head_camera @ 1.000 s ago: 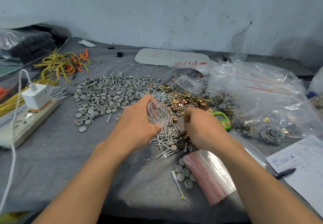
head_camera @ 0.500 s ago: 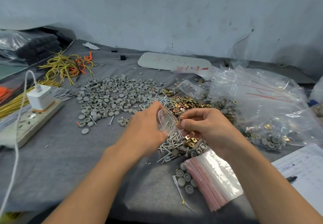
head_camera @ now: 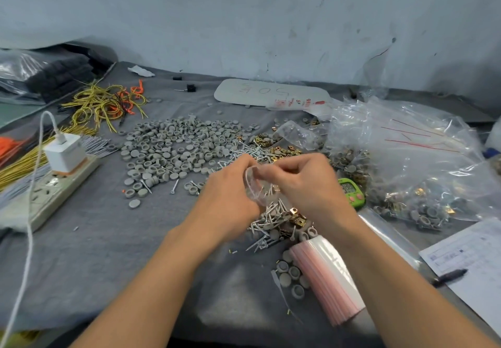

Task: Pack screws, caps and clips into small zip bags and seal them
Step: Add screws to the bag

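Both hands meet at centre, forearms converging from the lower corners.
Left hand (head_camera: pixel 230 204) curls its fingers round a small clear bag (head_camera: pixel 254 186), thumb uppermost. Right hand (head_camera: pixel 309 187) faces it, fingers bent inward, fingertips pinching the bag's upper edge. Both forearms are bare.

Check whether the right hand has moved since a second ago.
Yes. The right hand rose from the screw pile to the small zip bag mouth.

Glossy clear plastic zip bag (head_camera: pixel 256 185), matt grey cloth (head_camera: pixel 95 239)
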`<state>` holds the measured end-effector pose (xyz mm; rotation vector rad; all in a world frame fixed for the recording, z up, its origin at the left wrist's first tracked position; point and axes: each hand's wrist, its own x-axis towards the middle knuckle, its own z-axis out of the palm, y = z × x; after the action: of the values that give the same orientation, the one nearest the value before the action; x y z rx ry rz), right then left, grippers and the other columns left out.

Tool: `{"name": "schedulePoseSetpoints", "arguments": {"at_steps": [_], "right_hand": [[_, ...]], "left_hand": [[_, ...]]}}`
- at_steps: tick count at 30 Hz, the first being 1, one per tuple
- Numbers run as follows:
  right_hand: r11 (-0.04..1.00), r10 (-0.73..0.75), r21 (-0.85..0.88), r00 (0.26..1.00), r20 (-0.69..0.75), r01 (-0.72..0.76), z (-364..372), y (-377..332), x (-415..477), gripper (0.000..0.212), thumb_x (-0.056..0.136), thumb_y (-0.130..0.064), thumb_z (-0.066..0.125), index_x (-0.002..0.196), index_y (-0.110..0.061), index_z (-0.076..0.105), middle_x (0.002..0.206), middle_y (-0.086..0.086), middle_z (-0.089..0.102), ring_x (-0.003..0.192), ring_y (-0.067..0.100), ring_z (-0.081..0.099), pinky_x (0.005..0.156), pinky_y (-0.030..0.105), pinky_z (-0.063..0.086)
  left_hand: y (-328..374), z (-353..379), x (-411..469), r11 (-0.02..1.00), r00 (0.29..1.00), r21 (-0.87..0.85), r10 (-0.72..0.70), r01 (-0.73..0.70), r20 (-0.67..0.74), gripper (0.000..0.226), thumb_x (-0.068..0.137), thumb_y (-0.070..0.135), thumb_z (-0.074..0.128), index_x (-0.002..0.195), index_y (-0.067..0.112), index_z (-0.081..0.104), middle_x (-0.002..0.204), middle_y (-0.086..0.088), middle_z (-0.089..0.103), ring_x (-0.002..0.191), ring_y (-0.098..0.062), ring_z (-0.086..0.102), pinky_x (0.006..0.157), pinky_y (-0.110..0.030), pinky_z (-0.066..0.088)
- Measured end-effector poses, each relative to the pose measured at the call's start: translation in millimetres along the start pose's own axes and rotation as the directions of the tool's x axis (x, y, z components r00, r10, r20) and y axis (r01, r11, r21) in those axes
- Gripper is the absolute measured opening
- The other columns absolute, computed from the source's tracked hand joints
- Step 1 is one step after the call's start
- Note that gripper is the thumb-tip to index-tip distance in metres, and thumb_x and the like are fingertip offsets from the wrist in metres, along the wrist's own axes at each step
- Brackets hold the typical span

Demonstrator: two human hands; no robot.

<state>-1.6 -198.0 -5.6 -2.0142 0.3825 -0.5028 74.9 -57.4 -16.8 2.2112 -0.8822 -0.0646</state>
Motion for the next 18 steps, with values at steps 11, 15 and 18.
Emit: {"name": "schedulePoseSetpoints", "arguments": {"at_steps": [11,15,18], "right_hand": [[0.610,0.173,-0.791,0.982,0.075,-0.047,-15.9,27.7,3.1,0.016,0.091,-0.023,0.065,0.090,-0.031,0.080,0.086,-0.004,0.076,0.078,0.021,0.069,0.067,0.033,0.057],[0.586,0.203,-0.810,0.972,0.115,-0.026,-18.2,28.6,5.6,0.034,0.086,-0.009,0.058,0.093,-0.035,0.080,0.093,-0.001,0.075,0.085,0.026,0.068,0.065,0.031,0.049],[0.568,0.211,-0.823,0.965,0.158,0.011,-21.2,29.0,8.3,0.033,0.087,-0.011,0.058,0.092,-0.035,0.080,0.094,0.000,0.075,0.085,0.026,0.069,0.067,0.032,0.052]], "left_hand": [[-8.3,-17.6,-1.0,0.998,0.994,-0.049,-0.034,0.029,-0.108,0.034,0.077,0.046,0.082,0.091,0.039,0.051,0.087,0.017,0.068,0.084,0.017,0.055,0.064,0.001,0.038],[-8.6,-16.4,-1.2,0.999,0.994,0.006,-0.047,0.048,-0.098,0.035,0.079,0.039,0.082,0.091,0.039,0.050,0.087,0.018,0.067,0.075,0.005,0.060,0.053,-0.010,0.039],[-8.5,-14.7,-0.2,0.998,0.995,0.017,-0.058,0.059,-0.082,0.035,0.079,0.038,0.082,0.092,0.039,0.050,0.089,0.018,0.067,0.077,0.004,0.059,0.057,-0.013,0.035]]}}
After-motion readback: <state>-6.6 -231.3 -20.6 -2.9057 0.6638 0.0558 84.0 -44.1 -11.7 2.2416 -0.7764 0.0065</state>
